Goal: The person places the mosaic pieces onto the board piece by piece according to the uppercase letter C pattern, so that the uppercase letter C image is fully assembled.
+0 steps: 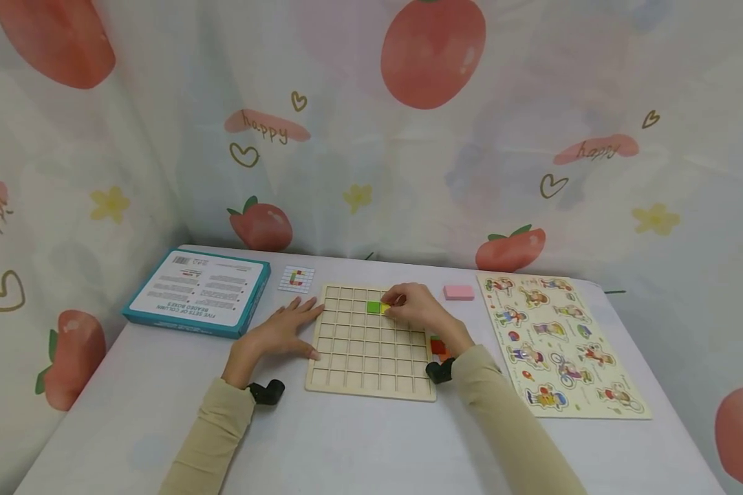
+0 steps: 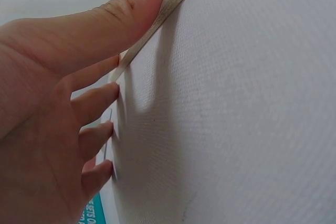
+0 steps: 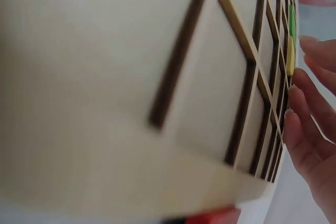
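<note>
A wooden grid board (image 1: 356, 349) lies on the table in front of me. My left hand (image 1: 283, 330) rests at its left edge, fingers spread and the thumb touching the side, as the left wrist view shows too. Over the board's upper right part, my right hand (image 1: 422, 309) pinches a yellow square tile (image 1: 384, 309) at the grid. Directly left of that sits a green tile (image 1: 373, 307) in its cell. In the right wrist view, the yellow tile (image 3: 290, 56) stands right beside the green tile (image 3: 292, 20), with fingertips at its edge.
Red tiles (image 1: 437, 345) and other coloured ones lie by the board's right edge, partly under the right wrist. Behind are a small pattern card (image 1: 296, 278) and a pink block (image 1: 459, 293). A teal box (image 1: 198, 289) lies left, a picture puzzle board (image 1: 554, 344) right.
</note>
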Demonstrator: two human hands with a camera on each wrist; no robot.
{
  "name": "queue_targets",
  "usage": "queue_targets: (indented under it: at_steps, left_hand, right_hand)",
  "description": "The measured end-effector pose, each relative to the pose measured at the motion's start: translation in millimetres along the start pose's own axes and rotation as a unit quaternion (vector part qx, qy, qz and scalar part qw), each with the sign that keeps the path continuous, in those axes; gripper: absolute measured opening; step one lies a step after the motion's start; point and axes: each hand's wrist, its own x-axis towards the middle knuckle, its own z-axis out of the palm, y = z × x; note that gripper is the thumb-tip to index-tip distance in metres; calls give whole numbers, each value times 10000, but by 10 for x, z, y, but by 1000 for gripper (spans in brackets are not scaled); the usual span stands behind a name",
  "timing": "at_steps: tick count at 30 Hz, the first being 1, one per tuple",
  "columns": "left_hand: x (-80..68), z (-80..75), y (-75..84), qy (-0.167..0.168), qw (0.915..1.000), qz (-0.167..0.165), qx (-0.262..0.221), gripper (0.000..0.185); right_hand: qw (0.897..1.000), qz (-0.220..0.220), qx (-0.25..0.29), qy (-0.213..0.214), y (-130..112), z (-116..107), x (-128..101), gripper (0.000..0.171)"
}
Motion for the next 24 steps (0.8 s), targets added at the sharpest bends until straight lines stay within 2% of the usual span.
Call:
queue_targets:
  at_steps: [4, 15, 24]
  left_hand:
    - [6, 8, -12, -8, 10000, 8, 12, 100]
    - [15, 2, -12, -31, 10000, -31, 15, 100]
    - [18, 10, -19, -41, 10000, -74, 21, 100]
  right_hand:
    - [10000, 17, 53, -19, -42, 45, 50, 24]
    - [9996, -96, -236, -148, -73, 74, 161, 24]
    - [9993, -64, -352, -83, -110, 97, 184, 27]
